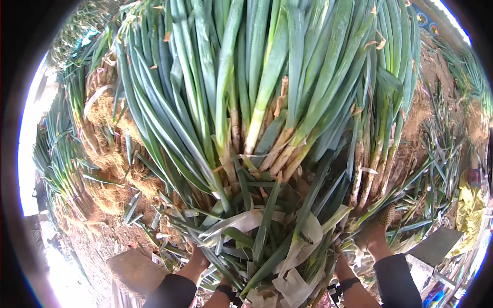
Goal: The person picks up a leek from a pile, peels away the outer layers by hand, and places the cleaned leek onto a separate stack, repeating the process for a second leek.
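Observation:
My left hand [224, 282], below a black wrist strap, reaches under a loose heap of cut green leaves [266, 231] at the lower middle. On the heap's right side, my right hand [342, 266] goes in among the leaves below a dark wristband. Leaves cover the fingers of both hands, so their grip does not show. Pale, papery strips [295, 287] lie across the heap between my hands. Just beyond stands a large mass of long green onions [267, 77], leafy tops away from me and pale stalks towards me. A thin whitish tie [367, 170] crosses some stalks at the right.
More green onions [56, 164] with tan, fibrous roots [110, 169] are piled at the left. My dark-trousered legs [395, 272] flank the heap, one foot in a mesh-textured shoe [389, 216]. A flat grey panel [435, 245] and yellow sheeting [468, 218] lie at the right.

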Available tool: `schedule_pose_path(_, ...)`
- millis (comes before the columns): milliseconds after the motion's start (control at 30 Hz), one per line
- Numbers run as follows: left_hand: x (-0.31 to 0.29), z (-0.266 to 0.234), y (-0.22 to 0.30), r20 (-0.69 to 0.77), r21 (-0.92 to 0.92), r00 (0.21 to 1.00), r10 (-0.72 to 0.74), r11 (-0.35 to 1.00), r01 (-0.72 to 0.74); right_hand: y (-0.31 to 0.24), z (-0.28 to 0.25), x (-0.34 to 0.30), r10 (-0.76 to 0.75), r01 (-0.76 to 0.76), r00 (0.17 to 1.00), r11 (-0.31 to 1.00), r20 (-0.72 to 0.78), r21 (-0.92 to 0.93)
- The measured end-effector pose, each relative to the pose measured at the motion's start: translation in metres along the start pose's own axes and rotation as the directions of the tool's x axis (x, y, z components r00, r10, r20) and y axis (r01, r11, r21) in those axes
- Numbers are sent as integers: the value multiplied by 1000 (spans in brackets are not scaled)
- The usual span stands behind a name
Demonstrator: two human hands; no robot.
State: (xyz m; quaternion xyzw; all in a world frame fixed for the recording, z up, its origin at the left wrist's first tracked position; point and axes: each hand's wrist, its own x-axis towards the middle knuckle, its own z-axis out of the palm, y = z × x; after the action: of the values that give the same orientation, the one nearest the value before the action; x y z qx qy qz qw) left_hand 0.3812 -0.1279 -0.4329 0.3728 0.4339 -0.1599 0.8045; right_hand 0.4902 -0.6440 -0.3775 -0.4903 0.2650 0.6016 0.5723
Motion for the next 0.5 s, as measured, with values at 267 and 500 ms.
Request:
schedule_pose_path(267,-32,46,30,90,-11,983,158,987,-158,-39,28,-44,-446,678,722,303,-529,670)
schedule_pose_path(500,-119,234,7,394,98,858,328,914,-395,-29,106,-135,-636,749,621,309,-458,586)
